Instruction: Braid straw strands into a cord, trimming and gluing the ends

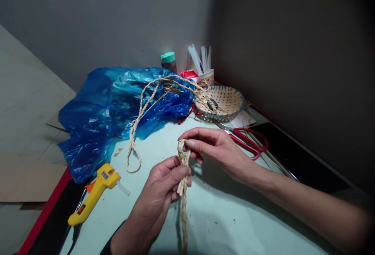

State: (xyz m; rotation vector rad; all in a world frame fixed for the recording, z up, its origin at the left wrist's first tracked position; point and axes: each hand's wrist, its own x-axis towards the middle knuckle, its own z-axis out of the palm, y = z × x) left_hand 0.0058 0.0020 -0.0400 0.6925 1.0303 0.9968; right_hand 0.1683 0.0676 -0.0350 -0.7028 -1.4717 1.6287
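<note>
A tan braided cord (184, 208) is bent into a small loop at its end, and the rest hangs down toward the bottom edge. My left hand (164, 180) pinches the cord just below the loop, thumb on top, with the frayed short end sticking out under it. At the top of the loop, my right hand (209, 143) grips the bend between thumb and fingers. Behind my hands, a longer loop of braided cord (142, 110) runs over a blue plastic bag (96, 102) and into a woven basket (228, 100).
A yellow glue gun (93, 198) lies at the left on the pale green table (234, 227). Red-handled scissors (249, 141) rest behind my right wrist. Farther back stand a paper cup (208, 76) of glue sticks and a green-lidded bottle (169, 61), near the wall.
</note>
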